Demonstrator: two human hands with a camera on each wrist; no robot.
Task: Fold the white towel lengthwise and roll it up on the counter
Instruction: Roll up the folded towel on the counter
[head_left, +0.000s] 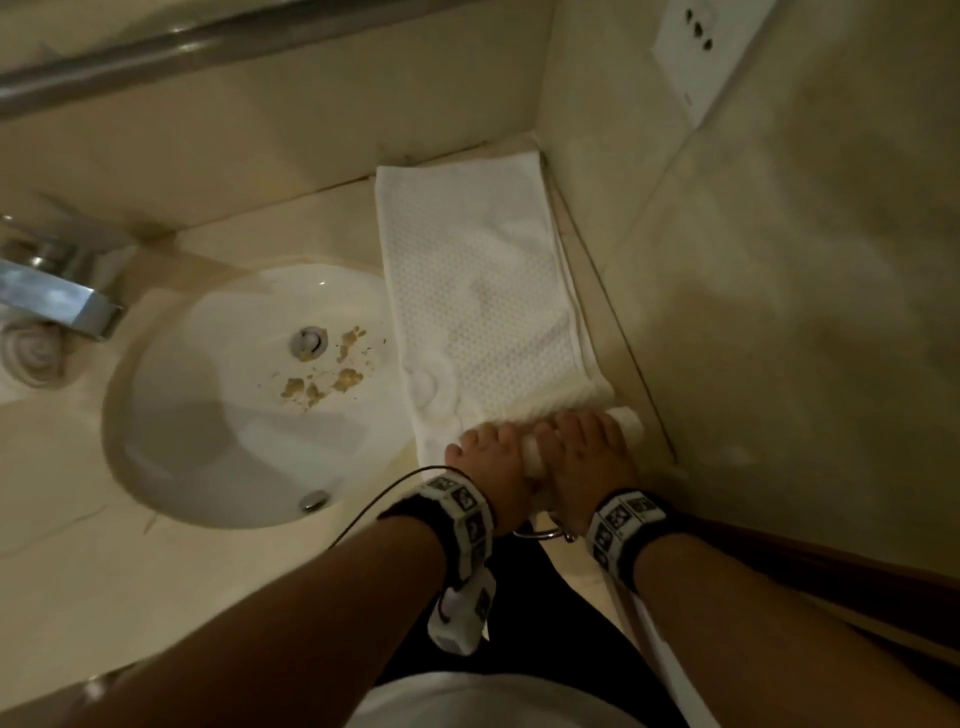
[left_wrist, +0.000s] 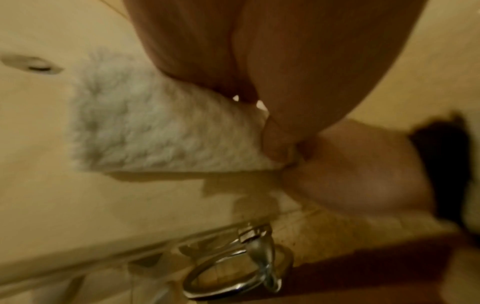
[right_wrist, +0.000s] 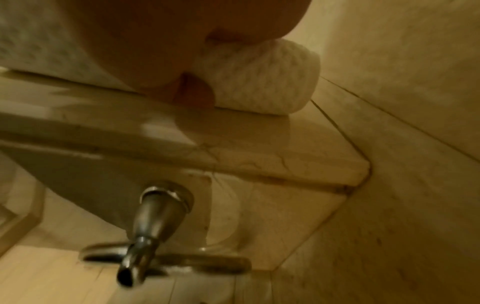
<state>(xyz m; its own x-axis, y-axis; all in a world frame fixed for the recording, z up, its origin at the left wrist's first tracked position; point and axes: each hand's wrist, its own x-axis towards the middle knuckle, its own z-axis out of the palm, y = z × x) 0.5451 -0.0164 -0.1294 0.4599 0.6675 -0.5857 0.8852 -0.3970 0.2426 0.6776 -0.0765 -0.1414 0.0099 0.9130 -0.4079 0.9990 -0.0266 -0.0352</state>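
A white waffle-textured towel (head_left: 483, 291) lies folded into a long strip on the counter (head_left: 322, 218), right of the sink, running from the back wall to the front edge. Its near end is wound into a small roll (head_left: 626, 418). My left hand (head_left: 483, 457) and right hand (head_left: 582, 441) sit side by side on that roll, fingers curled over it. In the left wrist view my thumb and fingers (left_wrist: 272, 142) pinch the towel (left_wrist: 155, 131). In the right wrist view my right hand (right_wrist: 192, 86) wraps the roll (right_wrist: 265, 82), whose right end sticks out.
The white sink basin (head_left: 171, 441) with brown debris (head_left: 322, 384) lies left of the towel. A chrome faucet (head_left: 57, 301) and another rolled cloth (head_left: 31, 353) are at far left. The right wall (head_left: 779, 312) stands close beside the towel. A chrome towel ring (head_left: 540, 535) hangs below the counter's front edge.
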